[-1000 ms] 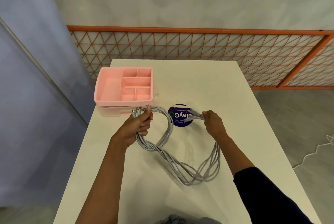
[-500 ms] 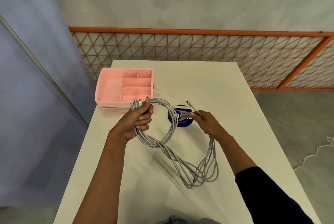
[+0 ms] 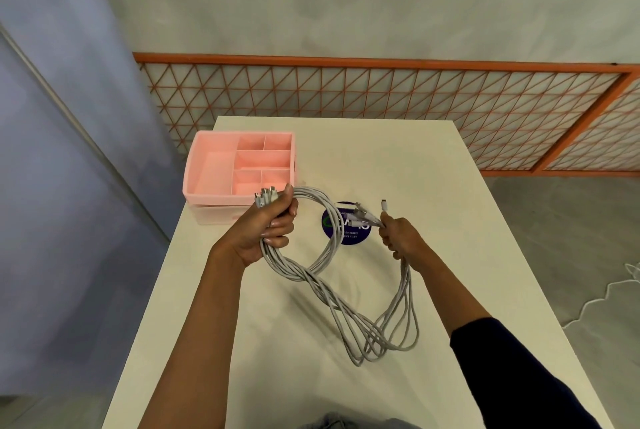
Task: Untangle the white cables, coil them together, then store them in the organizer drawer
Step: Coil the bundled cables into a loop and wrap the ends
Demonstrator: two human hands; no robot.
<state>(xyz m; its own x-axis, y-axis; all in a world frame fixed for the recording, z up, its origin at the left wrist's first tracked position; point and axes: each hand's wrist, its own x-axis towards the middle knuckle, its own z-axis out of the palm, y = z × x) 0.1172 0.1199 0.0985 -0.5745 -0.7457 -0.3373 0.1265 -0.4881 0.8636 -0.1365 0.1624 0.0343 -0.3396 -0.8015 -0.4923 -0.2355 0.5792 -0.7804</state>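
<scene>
left hand (image 3: 273, 224) grips white cables (image 3: 332, 293) mid-frame | right hand (image 3: 398, 238) pinches their plug ends | pink organizer (image 3: 239, 169) upper left on bench (image 3: 398, 158)

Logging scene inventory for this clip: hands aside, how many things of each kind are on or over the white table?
Pink plastic compartment organizer: 1
Bundle of white cables: 1 (single cables too tangled to count)
Round dark blue sticker: 1
Total: 3
</scene>
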